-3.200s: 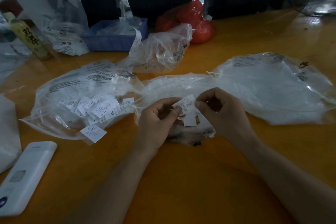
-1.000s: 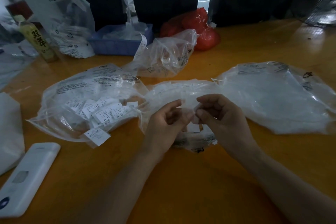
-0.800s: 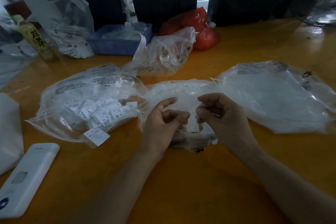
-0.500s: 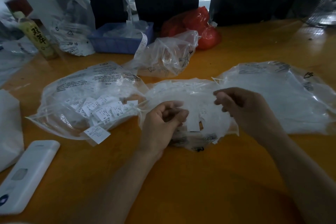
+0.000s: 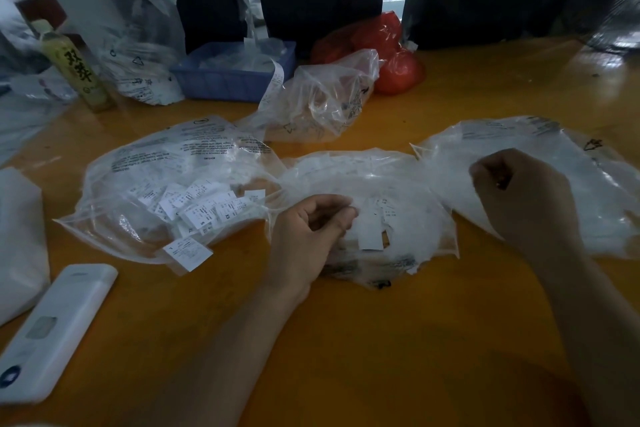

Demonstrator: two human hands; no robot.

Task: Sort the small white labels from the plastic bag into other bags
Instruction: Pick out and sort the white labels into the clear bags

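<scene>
Both hands [image 5: 304,236] [image 5: 519,198] hover over clear bags [image 5: 398,184] holding white labels [image 5: 201,204].

One head-worn camera looks forward and down from close above the left hand [image 5: 308,232] and right hand [image 5: 526,198].

— What sort of place is this?
— A garment packing workroom, by the look: clear polybags with printed warnings [image 5: 194,156] left of the left hand [image 5: 304,236], holding size labels [image 5: 204,204].
— Anything else?
— An orange counter [image 5: 381,340], and a blue tray [image 5: 232,76] of tags beyond the hand.
</scene>
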